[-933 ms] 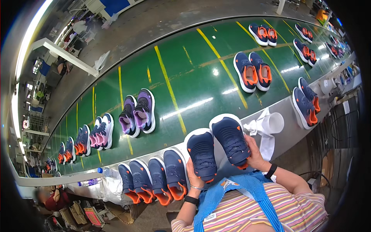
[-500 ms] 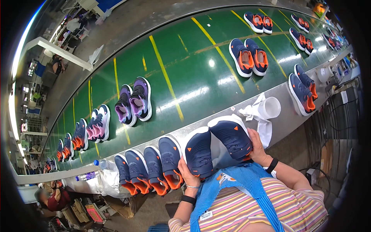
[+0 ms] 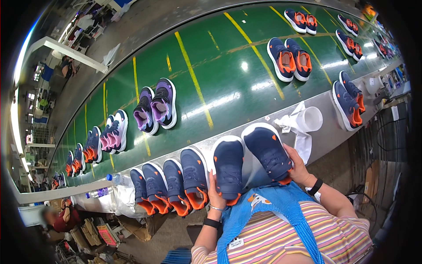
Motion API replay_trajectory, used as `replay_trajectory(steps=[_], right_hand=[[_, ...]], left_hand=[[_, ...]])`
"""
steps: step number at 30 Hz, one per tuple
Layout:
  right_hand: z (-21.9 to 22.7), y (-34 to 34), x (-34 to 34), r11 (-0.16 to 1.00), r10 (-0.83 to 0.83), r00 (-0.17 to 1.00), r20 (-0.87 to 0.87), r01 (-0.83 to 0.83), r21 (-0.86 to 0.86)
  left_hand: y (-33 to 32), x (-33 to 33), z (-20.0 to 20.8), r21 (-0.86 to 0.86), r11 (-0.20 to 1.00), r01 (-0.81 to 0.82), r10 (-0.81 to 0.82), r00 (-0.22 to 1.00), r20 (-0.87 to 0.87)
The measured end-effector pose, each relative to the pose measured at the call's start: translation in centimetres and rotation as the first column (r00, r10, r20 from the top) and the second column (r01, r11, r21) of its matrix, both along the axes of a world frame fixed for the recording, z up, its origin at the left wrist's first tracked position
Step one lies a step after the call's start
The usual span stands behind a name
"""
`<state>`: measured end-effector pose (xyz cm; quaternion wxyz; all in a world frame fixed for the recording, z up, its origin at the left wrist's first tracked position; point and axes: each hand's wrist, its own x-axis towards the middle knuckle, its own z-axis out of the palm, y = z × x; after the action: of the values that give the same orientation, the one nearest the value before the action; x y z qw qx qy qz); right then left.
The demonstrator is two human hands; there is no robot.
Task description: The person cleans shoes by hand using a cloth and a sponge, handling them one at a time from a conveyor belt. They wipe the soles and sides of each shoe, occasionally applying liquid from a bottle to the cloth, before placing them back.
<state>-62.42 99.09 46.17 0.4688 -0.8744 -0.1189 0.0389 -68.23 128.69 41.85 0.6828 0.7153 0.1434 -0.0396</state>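
Note:
My left hand [image 3: 214, 193] is closed on the heel side of a navy sneaker [image 3: 229, 165] with an orange lining and white sole. In my right hand [image 3: 299, 167] is a similar navy sneaker [image 3: 266, 149], gripped at its heel side. The two shoes are side by side just above the metal ledge, toes pointing away from me and spread slightly apart at the heels. To the left of my left hand, several matching sneakers [image 3: 175, 180] stand in a row on the ledge, orange openings toward me.
A green conveyor belt [image 3: 206, 57] with yellow lines carries pairs of shoes, including purple-black ones [image 3: 163, 103]. On the metal ledge [image 3: 327, 132] are a white cup-like roll [image 3: 310, 119] with white cloth, another navy pair [image 3: 349, 101] and a plastic bottle [image 3: 118, 179].
The left-hand sneaker has turned so its top faces up more squarely, and the right-hand one has tilted slightly. My fingers stay on both. The whole view has shifted a little.

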Motion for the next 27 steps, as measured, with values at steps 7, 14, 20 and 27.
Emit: replay_trajectory(steps=[7, 14, 20, 27], right_hand=[[-0.6, 1.1, 2.0, 0.911, 0.18, 0.78, -0.6, 0.098, 0.402], [-0.4, 3.8, 2.6, 0.688, 0.308, 0.575, -0.758, 0.416, 0.595], [-1.1, 5.0, 2.6, 0.565, 0.378, 0.535, -0.755, 0.513, 0.646], [-1.2, 5.5, 2.5, 0.481, 0.389, 0.485, -0.783, 0.618, 0.622]], left_hand=[[0.6, 1.4, -1.9, -0.493, 0.87, 0.005, -0.16, 0.949, -0.273], [1.4, 2.3, -4.2, -0.586, 0.801, -0.12, -0.177, 0.888, -0.424], [0.9, 3.1, -0.6, -0.543, 0.796, -0.269, -0.072, 0.848, -0.525], [2.4, 2.0, -1.7, -0.573, 0.797, -0.19, -0.116, 0.884, -0.454]])
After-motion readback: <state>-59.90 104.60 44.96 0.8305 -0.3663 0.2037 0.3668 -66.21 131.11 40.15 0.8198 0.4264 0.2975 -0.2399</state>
